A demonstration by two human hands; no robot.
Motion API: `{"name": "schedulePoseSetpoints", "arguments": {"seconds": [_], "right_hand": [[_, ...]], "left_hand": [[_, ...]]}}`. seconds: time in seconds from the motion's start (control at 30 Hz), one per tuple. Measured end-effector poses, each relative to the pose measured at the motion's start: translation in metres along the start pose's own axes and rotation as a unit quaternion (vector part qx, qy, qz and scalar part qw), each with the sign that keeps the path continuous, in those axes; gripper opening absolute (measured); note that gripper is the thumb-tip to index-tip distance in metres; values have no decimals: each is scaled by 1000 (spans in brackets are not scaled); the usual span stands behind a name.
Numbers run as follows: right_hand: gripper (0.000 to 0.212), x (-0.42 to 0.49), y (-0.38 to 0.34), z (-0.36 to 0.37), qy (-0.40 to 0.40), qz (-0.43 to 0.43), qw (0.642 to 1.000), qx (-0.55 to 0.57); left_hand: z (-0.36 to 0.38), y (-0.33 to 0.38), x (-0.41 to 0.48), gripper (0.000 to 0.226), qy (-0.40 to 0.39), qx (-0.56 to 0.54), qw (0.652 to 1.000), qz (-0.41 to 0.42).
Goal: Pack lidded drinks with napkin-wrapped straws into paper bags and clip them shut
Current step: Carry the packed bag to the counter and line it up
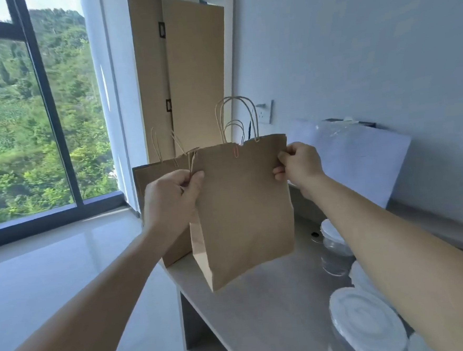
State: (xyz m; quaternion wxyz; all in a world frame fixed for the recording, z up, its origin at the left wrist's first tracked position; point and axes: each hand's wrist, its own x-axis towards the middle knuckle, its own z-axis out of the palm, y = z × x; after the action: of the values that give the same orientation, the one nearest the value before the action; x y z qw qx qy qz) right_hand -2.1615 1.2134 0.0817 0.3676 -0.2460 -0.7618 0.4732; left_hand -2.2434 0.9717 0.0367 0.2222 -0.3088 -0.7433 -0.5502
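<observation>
Hands take the clipped paper bag (243,210) by its two upper side edges. The left hand (171,198) has its fingers curled and its thumb pressed onto the front panel, pinching the left edge. The right hand (299,167) is closed in a loose fist round the right edge, just below the top corner. Held on both sides like this, the bag hangs flat and square, which I judge keeps the drink inside upright while the bag is moved. A pink paper clip (236,151) sits over the top edge near the middle and holds the mouth shut, with the twine handles (237,114) standing up above it. This bag therefore looks finished. Its bottom is tilted over the grey counter (275,309), and I cannot tell whether it touches the surface. Just behind it to the left, a second paper bag (146,181) stands at the counter's end, probably where this one is going. Lidded cups (367,327) wait near the right forearm, not yet packed.
</observation>
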Motion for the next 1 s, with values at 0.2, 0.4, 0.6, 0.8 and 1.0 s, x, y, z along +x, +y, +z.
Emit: {"name": "schedulePoseSetpoints", "arguments": {"seconds": [0.2, 0.4, 0.6, 0.8, 1.0], "right_hand": [[15, 84, 59, 39, 31, 77, 996, -43], [16, 145, 94, 63, 75, 85, 991, -67], [21, 189, 115, 77, 82, 92, 989, -83], [19, 205, 135, 74, 95, 92, 988, -75], [15, 197, 124, 75, 97, 97, 990, -43]], "left_hand": [[74, -63, 41, 37, -102, -5, 995, 5], [128, -97, 69, 43, -151, 40, 983, 98], [149, -102, 95, 51, -150, 76, 972, 164], [165, -107, 103, 48, -169, 57, 973, 147], [171, -118, 107, 38, -182, 50, 977, 100]]}}
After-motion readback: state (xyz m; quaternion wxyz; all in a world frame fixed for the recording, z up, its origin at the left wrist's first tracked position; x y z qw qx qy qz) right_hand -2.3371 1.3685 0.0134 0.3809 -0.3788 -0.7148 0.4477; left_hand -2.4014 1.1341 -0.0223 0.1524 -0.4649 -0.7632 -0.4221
